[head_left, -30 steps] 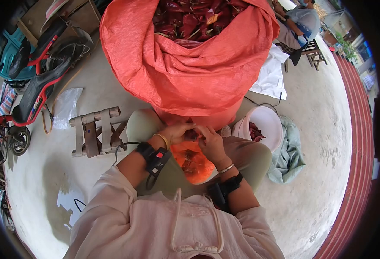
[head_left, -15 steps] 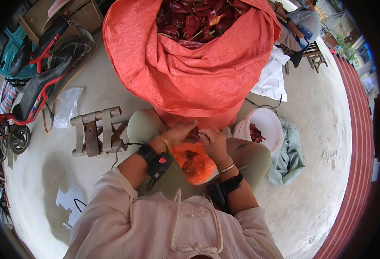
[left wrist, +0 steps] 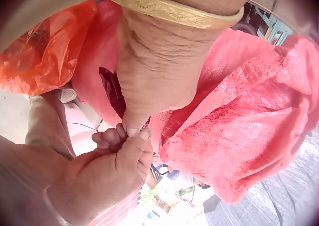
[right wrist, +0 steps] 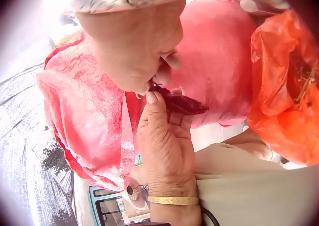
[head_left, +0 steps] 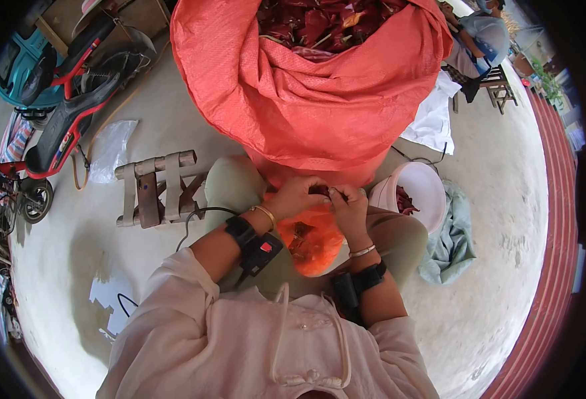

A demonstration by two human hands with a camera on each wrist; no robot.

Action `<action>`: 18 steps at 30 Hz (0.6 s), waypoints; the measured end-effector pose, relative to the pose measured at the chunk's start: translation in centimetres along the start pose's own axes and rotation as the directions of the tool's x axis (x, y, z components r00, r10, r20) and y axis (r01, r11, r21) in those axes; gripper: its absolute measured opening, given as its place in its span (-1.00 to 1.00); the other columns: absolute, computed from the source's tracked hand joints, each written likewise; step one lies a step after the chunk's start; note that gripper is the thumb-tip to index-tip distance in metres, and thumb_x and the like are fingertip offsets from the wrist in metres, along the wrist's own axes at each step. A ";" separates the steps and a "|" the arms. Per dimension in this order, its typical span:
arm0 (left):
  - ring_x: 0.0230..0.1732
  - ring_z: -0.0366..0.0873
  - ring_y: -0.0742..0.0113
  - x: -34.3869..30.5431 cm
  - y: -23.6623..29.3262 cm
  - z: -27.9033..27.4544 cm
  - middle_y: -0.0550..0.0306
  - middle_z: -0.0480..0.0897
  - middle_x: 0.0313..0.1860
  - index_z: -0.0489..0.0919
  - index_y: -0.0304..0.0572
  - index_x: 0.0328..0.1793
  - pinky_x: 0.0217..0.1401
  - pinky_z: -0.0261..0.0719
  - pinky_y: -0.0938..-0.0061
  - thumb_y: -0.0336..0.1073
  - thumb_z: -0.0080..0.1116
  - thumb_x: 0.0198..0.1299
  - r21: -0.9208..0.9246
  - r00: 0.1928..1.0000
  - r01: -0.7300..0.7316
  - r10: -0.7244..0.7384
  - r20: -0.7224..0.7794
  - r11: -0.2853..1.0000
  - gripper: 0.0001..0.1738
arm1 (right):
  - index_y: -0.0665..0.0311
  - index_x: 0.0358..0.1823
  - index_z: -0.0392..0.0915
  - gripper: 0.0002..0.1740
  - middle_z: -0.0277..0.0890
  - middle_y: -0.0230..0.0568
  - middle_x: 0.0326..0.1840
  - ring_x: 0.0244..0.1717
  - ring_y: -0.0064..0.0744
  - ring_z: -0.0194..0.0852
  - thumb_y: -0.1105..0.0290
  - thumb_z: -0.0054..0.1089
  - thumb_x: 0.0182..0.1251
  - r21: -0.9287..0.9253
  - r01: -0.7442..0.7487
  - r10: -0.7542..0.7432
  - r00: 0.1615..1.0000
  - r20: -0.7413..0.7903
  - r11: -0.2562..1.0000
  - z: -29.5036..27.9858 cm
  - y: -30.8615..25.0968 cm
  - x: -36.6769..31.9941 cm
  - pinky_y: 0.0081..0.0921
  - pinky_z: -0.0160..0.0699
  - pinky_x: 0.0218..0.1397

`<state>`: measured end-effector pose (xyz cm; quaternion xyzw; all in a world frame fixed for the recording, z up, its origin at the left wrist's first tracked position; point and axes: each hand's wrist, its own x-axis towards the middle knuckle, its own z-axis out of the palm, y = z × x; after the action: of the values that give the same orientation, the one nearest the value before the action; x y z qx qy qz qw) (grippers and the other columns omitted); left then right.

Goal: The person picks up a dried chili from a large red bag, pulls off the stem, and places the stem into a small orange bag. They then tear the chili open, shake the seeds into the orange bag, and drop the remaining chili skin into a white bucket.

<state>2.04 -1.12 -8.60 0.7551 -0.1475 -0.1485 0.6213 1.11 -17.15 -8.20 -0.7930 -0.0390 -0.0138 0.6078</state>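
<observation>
A dark red dried chili pepper [right wrist: 182, 104] lies in my left hand [head_left: 298, 197], its thumb pressing the stem end against the fingers. My right hand [head_left: 351, 209] pinches the same end, so the fingertips of both hands meet there. In the left wrist view the pepper's body [left wrist: 112, 89] shows beside the left hand, while the stem is hidden by fingers. Just under the hands an orange plastic bag [head_left: 313, 249] sits between the legs, with thin stems inside. A big red woven sack [head_left: 333, 126] full of dried chili peppers [head_left: 313, 25] stands right in front.
To the right, a white bucket [head_left: 426, 193] holds several chili peppers, with a grey-green cloth sack [head_left: 449, 239] beside it. A wooden folding stool [head_left: 156, 189] and a red scooter [head_left: 67, 130] are on the left. Another person [head_left: 479, 40] sits at the far right.
The head view has shifted a little, so the surroundings appear farther right and higher. Both hands, still together, have moved slightly right, and the right hand has turned more upright.
</observation>
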 end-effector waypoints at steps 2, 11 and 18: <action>-0.16 0.52 0.40 0.0 -0.3 0.1 0.03 0.58 -0.20 0.46 -0.34 -0.02 -0.05 0.46 0.52 -0.41 0.09 0.07 0.098 0.999 -0.052 0.051 0.009 0.994 -0.68 | 0.40 -0.40 0.54 -0.90 0.50 -0.12 -0.57 -0.53 -0.50 0.47 0.50 0.14 0.07 -0.070 0.036 -0.036 0.999 0.006 0.997 0.1 0.0 0.0 -0.57 0.42 -0.41; -0.29 0.52 0.30 0.0 0.4 -0.4 -0.02 0.58 -0.29 0.48 -0.30 -0.10 -0.16 0.45 0.46 -0.37 0.05 0.08 0.246 0.996 -0.086 0.081 0.033 0.965 -0.75 | 0.35 -0.43 0.47 -0.89 0.44 -0.04 -0.54 -0.50 -0.13 0.45 0.44 0.09 0.10 -0.310 0.269 -0.239 0.962 0.131 0.912 -0.3 -0.7 1.0 -0.36 0.39 -0.41; -0.39 0.47 0.34 0.0 1.2 -0.3 -0.01 0.54 -0.42 0.48 -0.32 -0.17 -0.24 0.44 0.47 -0.35 0.08 0.07 0.157 0.992 -0.121 0.122 -0.002 0.980 -0.78 | 0.31 -0.48 0.36 -0.87 0.38 0.01 -0.55 -0.48 0.03 0.39 0.42 0.05 0.13 -0.434 0.351 -0.363 0.930 0.059 0.830 0.4 -1.0 0.9 -0.22 0.34 -0.43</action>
<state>2.15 -1.11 -7.37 0.7919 -0.2010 -0.0939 0.5690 1.96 -16.49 -7.25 -0.8873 -0.1744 -0.1459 0.4013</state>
